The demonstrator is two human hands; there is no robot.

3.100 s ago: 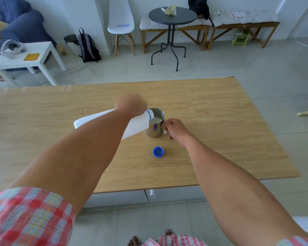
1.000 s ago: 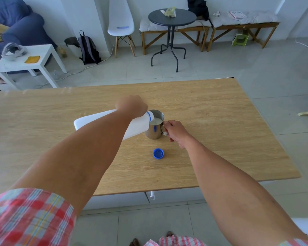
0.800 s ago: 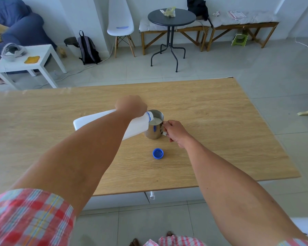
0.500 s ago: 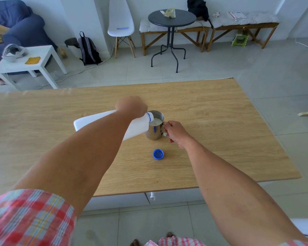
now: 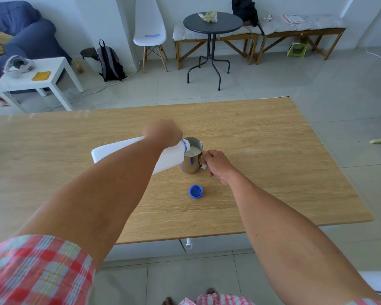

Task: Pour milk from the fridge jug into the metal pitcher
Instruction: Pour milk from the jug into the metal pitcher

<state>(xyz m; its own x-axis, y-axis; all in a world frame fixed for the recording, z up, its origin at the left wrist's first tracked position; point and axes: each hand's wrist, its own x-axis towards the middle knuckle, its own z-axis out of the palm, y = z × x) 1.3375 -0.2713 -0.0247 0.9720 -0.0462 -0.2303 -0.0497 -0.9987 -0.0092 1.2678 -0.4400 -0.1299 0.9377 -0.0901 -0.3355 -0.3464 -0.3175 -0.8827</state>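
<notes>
The fingers of the left hand (image 5: pixel 163 132) are wrapped around the upper part of the white jug (image 5: pixel 119 151), though the fist hides them, so the exact grip is hard to make out. The right hand (image 5: pixel 217 165) has its fingers closed on the handle of the metal pitcher (image 5: pixel 191 159), steadying it upright on the desk (image 5: pixel 273 161). The jug lies tipped, its long axis running from base at the left to mouth at the right — the mouth just over the pitcher's near-left rim. Milk already shows inside. The blue cap (image 5: pixel 195 191) rests on the desk, nearer the person. Righting the jug means swinging its mouth up and back leftward.
</notes>
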